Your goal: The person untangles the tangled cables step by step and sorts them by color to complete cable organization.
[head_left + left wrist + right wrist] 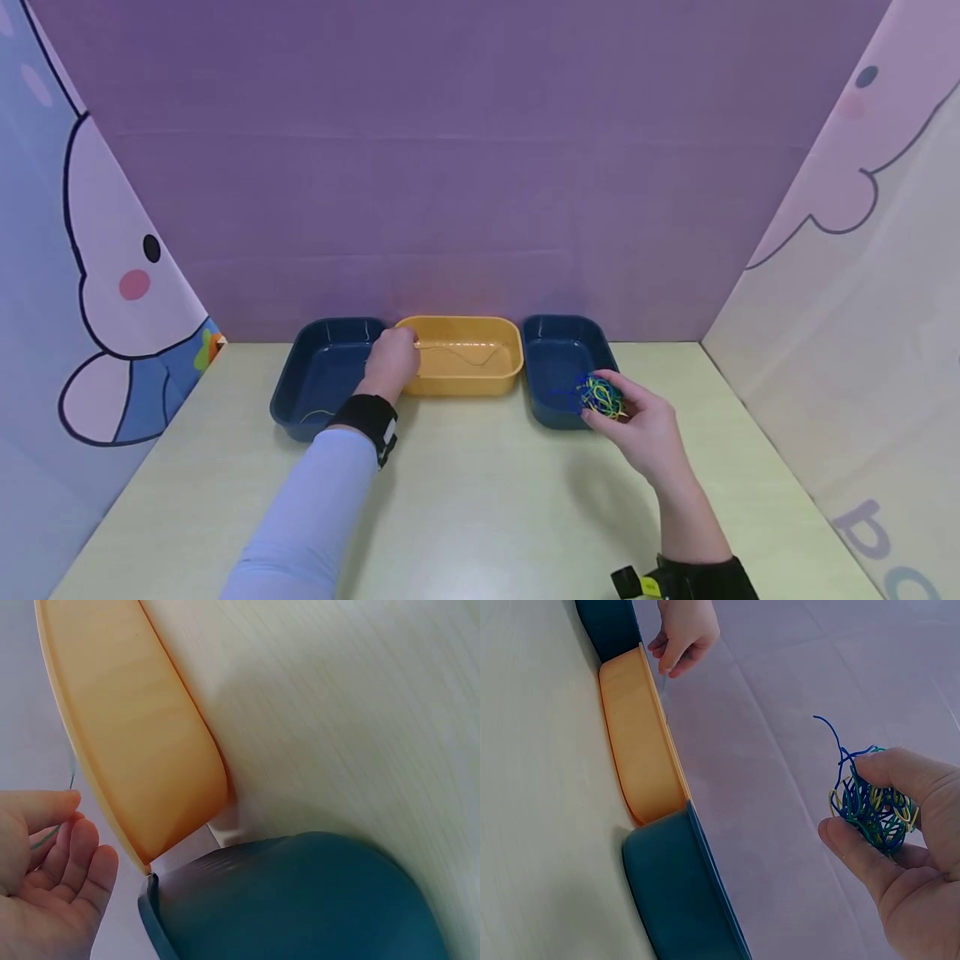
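Blue, green and yellow strands make up the tangled ball in your right hand, your thumb and fingertips spread only as wide as the bundle they grip. It sits over the near right part of the right blue tray. It looks light and springy, probably thin coated wire; it should give under a squeeze, and hard pulling could tighten its knots. Cradle the sides lightly; the loose blue end looks easiest to pinch.

Your right forearm comes in from the near right, fingers pointing far and left. Your left hand pinches a thin strand between thumb and forefinger, above where the left blue tray meets the yellow tray. Such a fine strand could slip, so hold it firmly. Your left arm stretches from the near left.

Another short strand lies in the left blue tray's near end. All three trays stand along the tabletop's far side.
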Demonstrator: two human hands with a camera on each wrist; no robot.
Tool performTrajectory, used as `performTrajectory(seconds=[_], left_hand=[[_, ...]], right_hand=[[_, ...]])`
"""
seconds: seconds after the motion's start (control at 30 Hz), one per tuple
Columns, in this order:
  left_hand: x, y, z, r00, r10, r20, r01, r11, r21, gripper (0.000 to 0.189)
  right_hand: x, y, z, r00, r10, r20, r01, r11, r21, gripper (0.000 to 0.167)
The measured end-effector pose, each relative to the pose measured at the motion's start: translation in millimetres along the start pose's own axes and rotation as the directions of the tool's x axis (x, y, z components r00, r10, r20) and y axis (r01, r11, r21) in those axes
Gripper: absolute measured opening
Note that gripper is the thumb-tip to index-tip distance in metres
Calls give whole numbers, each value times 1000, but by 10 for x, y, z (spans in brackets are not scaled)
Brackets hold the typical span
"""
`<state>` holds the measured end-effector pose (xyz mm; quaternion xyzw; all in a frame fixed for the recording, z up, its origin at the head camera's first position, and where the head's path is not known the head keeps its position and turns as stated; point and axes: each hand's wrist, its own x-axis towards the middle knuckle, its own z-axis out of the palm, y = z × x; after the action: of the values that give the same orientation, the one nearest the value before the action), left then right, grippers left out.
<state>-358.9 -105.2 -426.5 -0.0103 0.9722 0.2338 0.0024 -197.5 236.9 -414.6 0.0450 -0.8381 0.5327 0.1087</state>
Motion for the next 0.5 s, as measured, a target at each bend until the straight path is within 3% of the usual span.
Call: performTrajectory(seconds=[0.17, 0.5], left_hand=[[18, -45, 1, 1000, 16, -14, -17, 1000, -5, 42], [-24, -101, -80, 996, 73, -41, -74, 997, -14, 47]], right_hand=[[1, -6, 0, 1000, -2, 1, 2, 1000, -7, 52], [-14, -29, 12, 1000, -13, 3, 13, 1000, -25, 52]])
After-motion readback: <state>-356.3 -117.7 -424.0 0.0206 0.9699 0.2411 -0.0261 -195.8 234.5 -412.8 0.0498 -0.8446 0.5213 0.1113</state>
